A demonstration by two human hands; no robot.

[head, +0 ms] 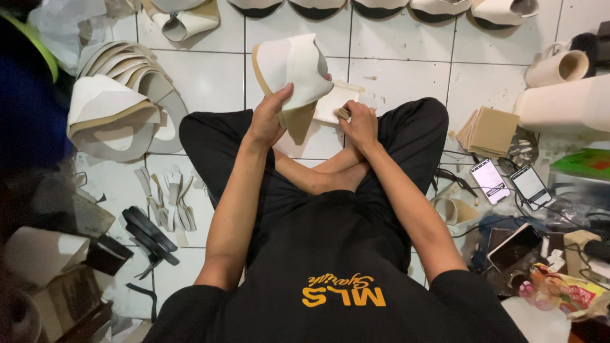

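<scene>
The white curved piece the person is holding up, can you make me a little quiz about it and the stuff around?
1. True or false: the left hand holds up the white curved piece.
2. What lies on the white tiled floor to the person's right: (a) two phones with lit screens, (b) a ball, (c) a hammer?
3. What is the right hand touching?

Key: 1 true. 2 a. 3 a small flat pale piece on the floor in front of the crossed legs.

curved shoe piece (292, 67) before crossed legs (330, 171), stacked pieces (121, 101) left, phones (508, 182) right
</scene>
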